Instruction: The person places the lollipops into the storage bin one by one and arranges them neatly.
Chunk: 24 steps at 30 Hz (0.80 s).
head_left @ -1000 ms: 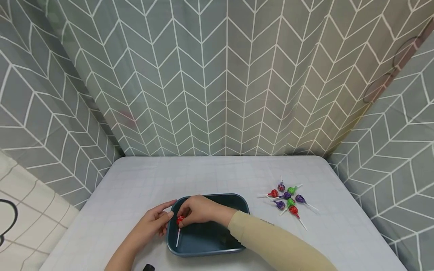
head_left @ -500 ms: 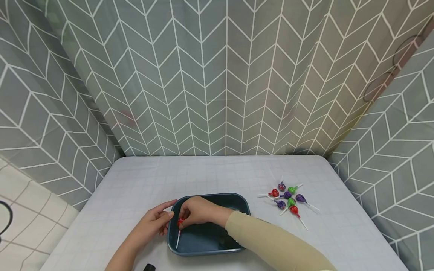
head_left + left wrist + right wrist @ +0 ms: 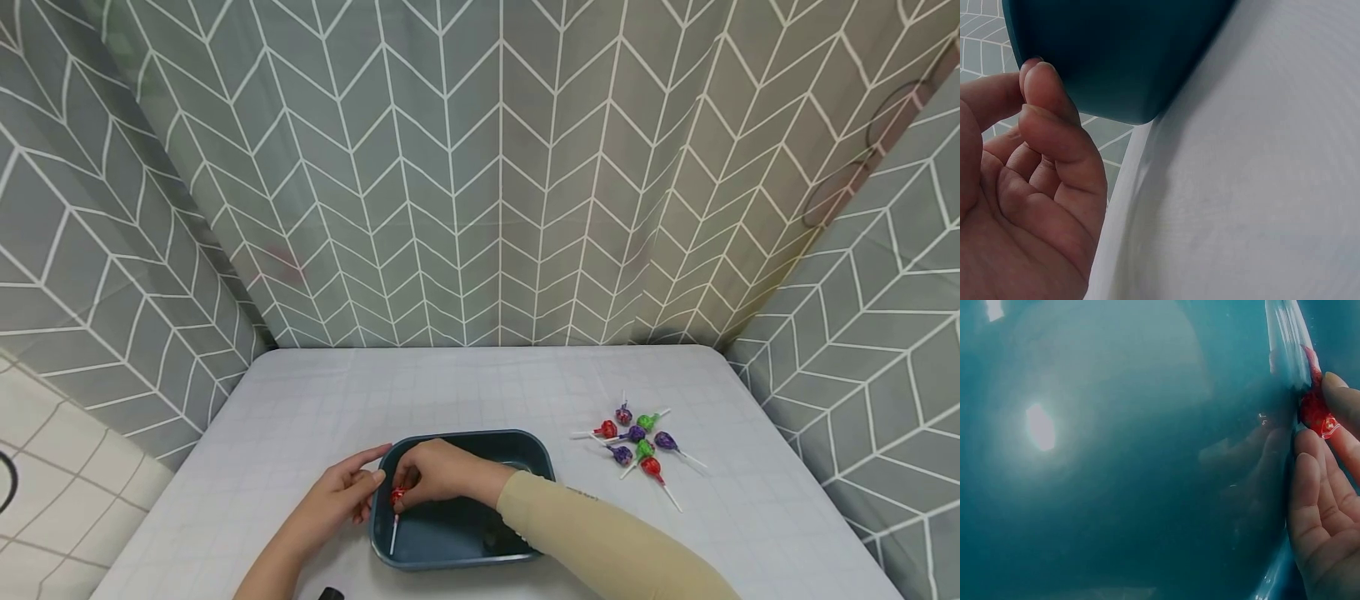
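Observation:
A dark teal rectangular tray (image 3: 450, 532) stands near the front of the table. My left hand (image 3: 336, 497) pinches its left rim between thumb and fingers; the left wrist view shows the fingertips at the tray's wall (image 3: 1122, 62). Inside the tray, at its left end, my right hand (image 3: 441, 469) pinches a red-wrapped lollipop (image 3: 397, 495) by its head. Its white stick points toward the front of the tray. In the right wrist view the red lollipop head (image 3: 1317, 415) lies against the tray's side wall, between thumb and fingers.
On the table's right side several lollipops (image 3: 636, 432) in red, green and purple wrappers lie in a loose cluster. A small black object (image 3: 331, 593) sits at the front edge of view. A patterned grey curtain (image 3: 480, 208) hangs behind the white table (image 3: 450, 383).
Both hands stay almost in place. The right fingers shift slightly around the lollipop, and a bit more of its red head shows. The cluster of lollipops is unchanged.

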Each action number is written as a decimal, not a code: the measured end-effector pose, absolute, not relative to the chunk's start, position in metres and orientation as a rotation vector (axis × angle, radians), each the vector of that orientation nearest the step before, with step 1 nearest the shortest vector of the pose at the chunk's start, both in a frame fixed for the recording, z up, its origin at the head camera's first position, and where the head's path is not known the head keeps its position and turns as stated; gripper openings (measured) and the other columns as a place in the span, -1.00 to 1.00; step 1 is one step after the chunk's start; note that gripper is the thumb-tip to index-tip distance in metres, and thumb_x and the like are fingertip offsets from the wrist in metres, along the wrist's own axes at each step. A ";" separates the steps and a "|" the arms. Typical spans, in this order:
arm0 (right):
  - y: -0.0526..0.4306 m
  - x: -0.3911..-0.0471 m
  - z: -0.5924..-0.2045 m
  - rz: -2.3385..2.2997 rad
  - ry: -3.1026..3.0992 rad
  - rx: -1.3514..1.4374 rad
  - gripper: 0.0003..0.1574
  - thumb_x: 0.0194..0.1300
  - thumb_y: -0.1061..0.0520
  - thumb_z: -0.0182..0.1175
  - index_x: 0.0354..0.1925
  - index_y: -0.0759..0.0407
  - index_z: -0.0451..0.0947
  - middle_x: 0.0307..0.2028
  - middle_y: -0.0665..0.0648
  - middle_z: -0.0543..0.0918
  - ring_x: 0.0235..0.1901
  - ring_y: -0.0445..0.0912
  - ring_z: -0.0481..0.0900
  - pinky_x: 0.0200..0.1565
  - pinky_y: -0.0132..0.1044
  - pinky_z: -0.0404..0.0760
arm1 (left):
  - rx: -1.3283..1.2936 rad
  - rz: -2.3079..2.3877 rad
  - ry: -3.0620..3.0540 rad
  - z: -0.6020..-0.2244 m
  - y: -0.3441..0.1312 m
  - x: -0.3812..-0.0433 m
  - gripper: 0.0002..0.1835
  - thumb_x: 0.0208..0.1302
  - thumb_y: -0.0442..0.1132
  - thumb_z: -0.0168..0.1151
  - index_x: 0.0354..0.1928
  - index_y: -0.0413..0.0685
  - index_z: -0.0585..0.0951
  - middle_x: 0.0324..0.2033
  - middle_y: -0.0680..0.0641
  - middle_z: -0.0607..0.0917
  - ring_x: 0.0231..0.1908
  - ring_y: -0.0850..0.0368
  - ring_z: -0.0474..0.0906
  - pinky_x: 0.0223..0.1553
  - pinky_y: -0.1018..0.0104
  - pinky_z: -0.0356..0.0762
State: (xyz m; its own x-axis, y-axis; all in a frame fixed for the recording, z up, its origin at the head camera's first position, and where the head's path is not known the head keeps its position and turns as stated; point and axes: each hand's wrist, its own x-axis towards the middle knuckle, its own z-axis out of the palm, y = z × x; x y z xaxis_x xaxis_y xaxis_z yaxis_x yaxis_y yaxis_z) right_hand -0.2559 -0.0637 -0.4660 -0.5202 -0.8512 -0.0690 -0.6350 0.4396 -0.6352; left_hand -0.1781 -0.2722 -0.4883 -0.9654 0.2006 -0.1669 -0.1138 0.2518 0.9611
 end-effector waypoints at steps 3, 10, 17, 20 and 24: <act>-0.063 -0.256 -0.465 -0.783 2.310 -1.269 -0.77 0.14 -0.02 0.48 -0.25 0.01 0.70 -0.49 -0.26 0.60 -0.45 -0.40 0.53 -0.38 -0.53 0.51 | 0.067 1.782 2.270 -0.489 -0.272 -0.178 -0.35 0.42 0.03 0.18 0.44 -0.05 0.31 -0.49 -0.16 0.60 -0.53 0.07 0.51 -0.51 0.28 0.52; -0.062 -0.257 -0.464 -0.783 2.288 -1.288 -0.71 0.11 -0.04 0.50 -0.23 0.02 0.70 -0.48 -0.26 0.60 -0.44 -0.41 0.54 -0.37 -0.53 0.51 | 0.083 1.769 2.285 -0.488 -0.273 -0.178 -0.36 0.43 0.02 0.16 0.44 -0.07 0.30 -0.48 -0.17 0.60 -0.52 0.04 0.52 -0.51 0.26 0.53; -0.062 -0.257 -0.460 -0.782 2.268 -1.304 -0.69 0.10 -0.04 0.51 -0.21 0.04 0.71 -0.45 -0.25 0.63 -0.42 -0.42 0.55 -0.34 -0.53 0.51 | 0.061 1.769 2.282 -0.488 -0.272 -0.179 -0.36 0.42 0.03 0.17 0.44 -0.04 0.31 -0.48 -0.16 0.60 -0.52 0.05 0.52 -0.50 0.27 0.53; -0.062 -0.256 -0.457 -0.771 2.263 -1.313 -0.67 0.11 -0.04 0.50 -0.20 0.06 0.71 -0.44 -0.23 0.64 -0.42 -0.42 0.55 -0.33 -0.53 0.51 | 0.053 1.765 2.285 -0.488 -0.272 -0.179 -0.35 0.42 0.03 0.18 0.44 -0.05 0.31 -0.48 -0.17 0.60 -0.51 0.04 0.52 -0.50 0.26 0.53; -0.062 -0.255 -0.455 -0.749 2.272 -1.305 -0.64 0.10 -0.06 0.51 -0.17 0.07 0.71 -0.43 -0.22 0.65 -0.41 -0.42 0.55 -0.32 -0.54 0.51 | 0.038 1.763 2.285 -0.488 -0.272 -0.179 -0.34 0.41 0.04 0.18 0.44 -0.05 0.31 -0.49 -0.17 0.60 -0.51 0.03 0.52 -0.50 0.25 0.53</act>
